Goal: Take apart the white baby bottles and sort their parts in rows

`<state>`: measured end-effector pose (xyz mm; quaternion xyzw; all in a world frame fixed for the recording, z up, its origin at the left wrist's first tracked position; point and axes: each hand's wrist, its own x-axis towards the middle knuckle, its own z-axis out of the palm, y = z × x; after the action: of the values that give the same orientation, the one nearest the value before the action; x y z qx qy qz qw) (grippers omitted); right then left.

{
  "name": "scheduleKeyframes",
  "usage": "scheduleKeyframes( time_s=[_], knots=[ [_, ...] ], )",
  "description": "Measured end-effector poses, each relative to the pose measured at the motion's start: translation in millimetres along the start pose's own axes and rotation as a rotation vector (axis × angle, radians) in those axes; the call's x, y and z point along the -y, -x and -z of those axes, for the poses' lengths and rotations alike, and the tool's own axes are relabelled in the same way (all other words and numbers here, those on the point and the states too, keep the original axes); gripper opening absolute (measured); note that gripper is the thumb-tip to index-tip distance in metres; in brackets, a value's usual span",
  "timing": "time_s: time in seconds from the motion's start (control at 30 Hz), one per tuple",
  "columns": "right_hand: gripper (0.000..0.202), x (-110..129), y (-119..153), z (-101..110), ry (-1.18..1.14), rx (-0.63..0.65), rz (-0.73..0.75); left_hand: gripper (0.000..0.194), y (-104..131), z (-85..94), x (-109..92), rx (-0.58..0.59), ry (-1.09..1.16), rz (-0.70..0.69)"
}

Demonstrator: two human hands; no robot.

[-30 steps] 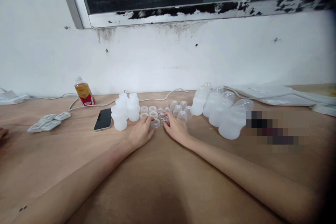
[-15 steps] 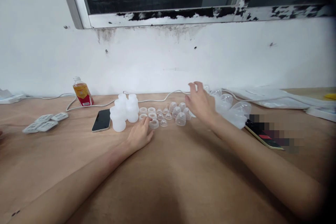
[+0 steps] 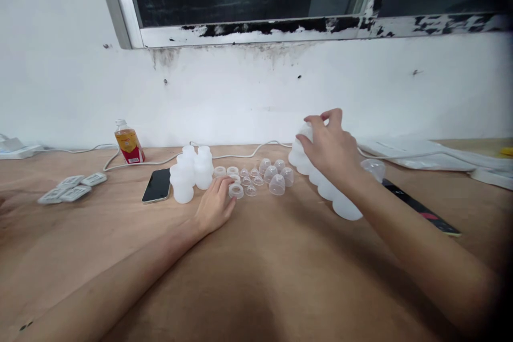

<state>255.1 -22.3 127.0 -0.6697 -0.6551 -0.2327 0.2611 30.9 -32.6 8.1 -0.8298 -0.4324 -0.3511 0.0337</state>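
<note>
My left hand [image 3: 216, 204] rests on the table beside the white rings [image 3: 236, 190], its fingers apart and touching near them. Over a row of frosted white round pieces [image 3: 348, 207] at the right is my right hand [image 3: 331, 144], fingers curved and spread around a piece at the far end of the row; whether it grips it is hard to tell. Small clear nipple-shaped pieces [image 3: 250, 191] and larger clear domes [image 3: 277, 185] stand between the hands. Left of the rings stand white frosted bottles [image 3: 183, 187].
A phone [image 3: 156, 186] and a drink bottle [image 3: 130, 142] are at the left, with square packets [image 3: 75, 193] farther left. A white cable [image 3: 256, 153] runs along the wall. A dark flat item [image 3: 420, 208] and plastic bags [image 3: 417, 154] are at the right.
My right hand has moved right, over the frosted row. That row now shows closer to me and in a slanting line. My left hand has stayed by the rings.
</note>
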Motion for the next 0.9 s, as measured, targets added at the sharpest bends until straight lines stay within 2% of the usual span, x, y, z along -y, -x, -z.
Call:
scheduleKeyframes(
  time_s=[0.07, 0.13, 0.17, 0.23, 0.3, 0.37, 0.43, 0.53, 0.6, 0.67, 0.8, 0.9],
  knots=[
    [0.036, 9, 4, 13, -0.12, -0.045, 0.036, 0.033, -1, 4.9, -4, -0.069, 0.01, -0.023],
    [0.033, 18, 11, 17, -0.266, 0.008, 0.094, 0.04, -2, 11.3, -10, -0.152, 0.006, -0.044],
    [0.032, 22, 16, 15, -0.345, 0.086, 0.121, 0.044, -3, 14.5, -13, -0.187, 0.002, -0.047],
    [0.031, 32, 25, 9, -0.503, 0.33, 0.165, 0.05, -5, 19.8, -19, -0.195, -0.001, -0.045],
    [0.031, 40, 34, 2, -0.63, 0.603, 0.196, 0.049, -7, 22.7, -23, -0.076, 0.005, -0.031],
    [0.03, 46, 39, -3, -0.67, 0.789, 0.207, 0.048, -8, 23.8, -27, 0.109, -0.002, 0.005],
    [0.032, 46, 42, -6, -0.67, 0.88, 0.225, 0.047, -9, 24.5, -30, 0.246, -0.035, 0.043],
    [0.039, 41, 43, -12, -0.681, 0.987, 0.331, 0.042, -8, 26.9, -37, 0.361, -0.116, 0.054],
    [0.039, 37, 44, -17, -0.653, 1.011, 0.427, 0.037, -7, 28.7, -40, 0.424, -0.155, 0.045],
    [0.033, 35, 47, -20, -0.574, 0.953, 0.539, 0.037, -7, 29.8, -41, 0.454, -0.182, 0.025],
    [0.025, 38, 49, -19, -0.423, 0.803, 0.702, 0.041, -7, 31.4, -38, 0.439, -0.223, -0.064],
    [0.026, 39, 47, -19, -0.466, 0.759, 0.754, 0.044, -9, 33.6, -34, 0.403, -0.211, -0.068]
  ],
)
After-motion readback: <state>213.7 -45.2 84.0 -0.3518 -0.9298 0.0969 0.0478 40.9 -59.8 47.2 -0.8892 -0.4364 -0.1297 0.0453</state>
